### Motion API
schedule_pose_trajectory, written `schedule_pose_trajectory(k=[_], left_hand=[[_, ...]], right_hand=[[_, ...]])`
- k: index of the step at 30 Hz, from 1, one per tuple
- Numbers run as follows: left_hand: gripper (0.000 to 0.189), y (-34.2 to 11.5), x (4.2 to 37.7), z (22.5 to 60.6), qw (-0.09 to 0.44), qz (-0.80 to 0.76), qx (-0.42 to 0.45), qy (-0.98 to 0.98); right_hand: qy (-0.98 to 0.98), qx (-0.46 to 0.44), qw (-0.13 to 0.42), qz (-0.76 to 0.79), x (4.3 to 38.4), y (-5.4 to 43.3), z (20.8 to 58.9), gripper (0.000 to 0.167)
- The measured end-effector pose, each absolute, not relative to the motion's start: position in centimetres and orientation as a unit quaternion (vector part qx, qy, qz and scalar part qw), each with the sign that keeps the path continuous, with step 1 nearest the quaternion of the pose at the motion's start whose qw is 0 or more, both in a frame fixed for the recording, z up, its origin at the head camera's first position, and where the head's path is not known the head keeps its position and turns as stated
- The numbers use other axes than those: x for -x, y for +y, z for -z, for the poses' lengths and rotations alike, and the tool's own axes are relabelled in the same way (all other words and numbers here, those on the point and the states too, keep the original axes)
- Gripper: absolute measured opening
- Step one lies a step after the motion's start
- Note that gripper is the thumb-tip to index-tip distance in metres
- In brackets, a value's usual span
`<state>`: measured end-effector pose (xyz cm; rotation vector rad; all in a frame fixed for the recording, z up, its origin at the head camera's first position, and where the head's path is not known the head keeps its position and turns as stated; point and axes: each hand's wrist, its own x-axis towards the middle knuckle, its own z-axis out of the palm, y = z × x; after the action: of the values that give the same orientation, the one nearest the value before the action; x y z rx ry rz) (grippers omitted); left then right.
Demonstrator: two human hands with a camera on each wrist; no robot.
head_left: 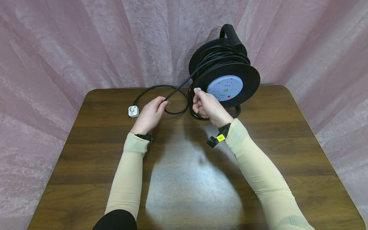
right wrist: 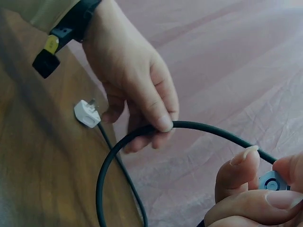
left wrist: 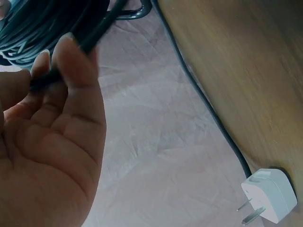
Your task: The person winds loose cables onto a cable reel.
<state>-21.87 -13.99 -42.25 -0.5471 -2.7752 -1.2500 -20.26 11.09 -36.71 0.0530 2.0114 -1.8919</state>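
My left hand [head_left: 149, 116] pinches the black cable [head_left: 183, 84] between thumb and fingers, left of the cable reel [head_left: 249, 78]. From there the cable slants up to the thick coil [head_left: 217, 54] wound on the drum. My right hand [head_left: 211, 108] grips a pale blue-grey crank knob [right wrist: 273, 181] at the reel's front left; its fingers hide most of the knob. Past my left hand the cable loops on the tabletop and ends in a white plug [head_left: 133, 111]. In the left wrist view the plug [left wrist: 270, 195] lies with its metal pins exposed.
The reel stands near the back edge of the wooden table [head_left: 115, 166], with a black carry handle [head_left: 232, 36] on top and a tubular black stand [head_left: 236, 111] below. A light-blue socket panel [head_left: 221, 83] faces front. Pink curtains [head_left: 129, 41] hang behind.
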Motion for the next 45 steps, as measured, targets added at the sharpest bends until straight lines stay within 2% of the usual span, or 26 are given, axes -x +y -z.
schedule_pose_trajectory(k=[7,16,26,32,39,45], left_hand=[[0.027,-13.9,21.6,42.4,-0.032,0.448,0.167,-0.878],[0.034,-14.2,21.9,42.4,0.006,0.416,0.173,-0.893],[0.037,-14.2,21.7,42.2,-0.030,0.467,0.145,-0.871],[0.033,-14.2,21.8,42.1,0.005,0.444,0.151,-0.883],[0.035,-14.0,21.8,42.1,-0.040,0.513,0.158,-0.843],[0.032,-14.4,21.9,42.0,0.012,0.492,0.139,-0.859]], right_hand=[[0.705,-0.013,0.184,0.685,20.3,11.1,35.9,0.050],[0.688,0.000,0.187,0.701,20.4,11.5,34.9,0.049],[0.679,0.002,0.183,0.711,20.6,11.9,34.4,0.047],[0.676,0.008,0.180,0.715,20.5,12.2,33.8,0.049],[0.671,0.008,0.170,0.722,20.5,12.9,33.1,0.048],[0.682,0.017,0.148,0.716,20.5,13.6,32.9,0.048]])
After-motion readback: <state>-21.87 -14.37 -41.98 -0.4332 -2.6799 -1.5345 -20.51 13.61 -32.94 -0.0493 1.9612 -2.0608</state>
